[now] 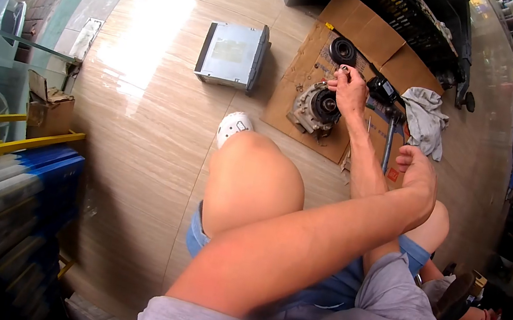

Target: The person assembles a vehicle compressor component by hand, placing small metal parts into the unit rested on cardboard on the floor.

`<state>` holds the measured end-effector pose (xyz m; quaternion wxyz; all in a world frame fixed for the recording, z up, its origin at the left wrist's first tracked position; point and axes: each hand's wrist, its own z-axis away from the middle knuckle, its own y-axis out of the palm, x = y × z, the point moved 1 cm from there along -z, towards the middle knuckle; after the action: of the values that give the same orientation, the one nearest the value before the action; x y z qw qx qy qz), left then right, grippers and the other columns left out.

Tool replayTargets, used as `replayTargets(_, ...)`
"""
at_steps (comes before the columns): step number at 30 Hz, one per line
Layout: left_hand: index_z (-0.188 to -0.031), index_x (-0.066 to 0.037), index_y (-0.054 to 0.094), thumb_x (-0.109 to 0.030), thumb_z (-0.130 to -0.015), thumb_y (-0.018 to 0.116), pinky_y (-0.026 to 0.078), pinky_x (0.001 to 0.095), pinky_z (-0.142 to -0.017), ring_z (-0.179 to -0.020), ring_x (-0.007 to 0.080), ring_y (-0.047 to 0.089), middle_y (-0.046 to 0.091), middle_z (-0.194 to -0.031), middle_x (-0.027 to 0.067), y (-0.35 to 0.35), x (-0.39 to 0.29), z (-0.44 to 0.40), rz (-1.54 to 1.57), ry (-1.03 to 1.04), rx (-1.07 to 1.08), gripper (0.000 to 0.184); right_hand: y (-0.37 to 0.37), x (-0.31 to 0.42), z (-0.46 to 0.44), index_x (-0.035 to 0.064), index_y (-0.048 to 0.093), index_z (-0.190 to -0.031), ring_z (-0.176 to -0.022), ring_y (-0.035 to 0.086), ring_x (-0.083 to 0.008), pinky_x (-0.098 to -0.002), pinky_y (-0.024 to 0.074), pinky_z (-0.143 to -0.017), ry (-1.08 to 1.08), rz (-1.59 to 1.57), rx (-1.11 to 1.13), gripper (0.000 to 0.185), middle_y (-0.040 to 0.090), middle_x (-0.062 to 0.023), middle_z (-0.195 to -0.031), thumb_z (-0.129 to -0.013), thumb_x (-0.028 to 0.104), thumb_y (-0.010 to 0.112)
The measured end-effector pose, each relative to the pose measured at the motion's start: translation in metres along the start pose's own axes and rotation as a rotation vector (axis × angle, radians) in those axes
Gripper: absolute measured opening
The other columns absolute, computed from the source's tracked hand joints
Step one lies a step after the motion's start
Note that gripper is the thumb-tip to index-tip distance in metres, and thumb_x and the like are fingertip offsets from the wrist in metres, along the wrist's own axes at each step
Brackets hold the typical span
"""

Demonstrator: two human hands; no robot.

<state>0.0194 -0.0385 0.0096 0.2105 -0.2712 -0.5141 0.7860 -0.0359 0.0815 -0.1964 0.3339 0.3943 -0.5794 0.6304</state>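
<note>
Cardboard [284,109]: under the metal unit [308,112]
Right hand [350,93]: pinching a small piece [345,70]
Left hand [415,166]: curled near cloth [424,120]; cannot tell contents

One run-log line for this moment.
right hand: near black ring | left hand: half-curled near cloth | metal unit: on cardboard

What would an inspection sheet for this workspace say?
Surface: stained cardboard on a glossy tiled floor.
Job's things: metal part with a round black face; separate black ring nearby.
Clutter: crumpled rag, black tool, grey metal box.
Hands: right hand pinched, left hand loosely curled; whether either holds anything is unclear.
Cables: nothing seen for certain.
Surroundings: black crate beyond the cardboard; blue stack far left; another person lower right.
</note>
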Motion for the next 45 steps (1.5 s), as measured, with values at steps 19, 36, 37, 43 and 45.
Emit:
replayTargets(19, -0.082, -0.013, 0.074, -0.021, -0.076, 0.063, 0.046, 0.0435, -0.063, -0.075, 0.0252, 0.069, 0.071, -0.079, 0.0061, 0.013, 0.025, 0.017, 0.148, 0.059, -0.468, 0.015, -0.043, 0.025, -0.003, 0.0128, 0.059, -0.113, -0.086, 0.063, -0.0417, -0.0487, 0.0517, -0.073, -0.575, 0.864, 0.444, 0.031, 0.063, -0.0208, -0.092, -0.083, 0.006, 0.054)
replayTargets(36, -0.082, -0.007, 0.07, -0.012, -0.075, 0.061, 0.055, 0.0425, -0.065, -0.08, 0.0322, 0.07, 0.07, -0.083, 0.0153, 0.009, 0.041, 0.017, 0.13, 0.082, -0.415, 0.013, -0.008, -0.024, 0.013, 0.0071, 0.042, -0.135, -0.087, 0.064, -0.016, -0.0287, 0.0516, -0.072, 0.334, -0.734, 0.355, 0.049, 0.063, -0.01, -0.112, -0.099, 0.039, 0.053)
replayTargets(37, -0.084, -0.006, 0.07, -0.012, -0.076, 0.06, 0.055, 0.0425, -0.066, -0.08, 0.0324, 0.07, 0.07, -0.083, 0.0159, 0.008, 0.043, 0.015, 0.119, 0.068, -0.411, 0.014, -0.008, -0.024, 0.01, 0.0087, 0.048, -0.128, -0.084, 0.063, -0.0148, -0.0283, 0.051, -0.069, 0.338, -0.684, 0.342, 0.043, 0.064, -0.0069, -0.108, -0.099, 0.04, 0.051)
replayTargets(43, -0.089, -0.004, 0.067, -0.013, -0.079, 0.059, 0.055, 0.0433, -0.071, -0.085, 0.0344, 0.069, 0.069, -0.084, 0.018, 0.008, 0.054, 0.009, 0.106, 0.037, -0.347, 0.016, 0.009, -0.028, 0.001, 0.0074, 0.056, -0.12, -0.078, 0.065, -0.0149, -0.0316, 0.0511, -0.067, 0.126, -0.153, 0.066, 0.039, 0.067, -0.0075, -0.089, -0.099, 0.039, 0.045)
replayTargets(45, -0.091, -0.003, 0.066, -0.014, -0.08, 0.059, 0.054, 0.0437, -0.073, -0.087, 0.035, 0.068, 0.069, -0.086, 0.0182, 0.004, 0.054, 0.011, 0.126, 0.034, -0.319, 0.018, 0.019, -0.041, -0.004, 0.0066, 0.056, -0.119, -0.08, 0.066, -0.0151, -0.0334, 0.0512, -0.067, -0.099, 0.118, -0.02, 0.039, 0.068, -0.0093, -0.089, -0.099, 0.037, 0.046)
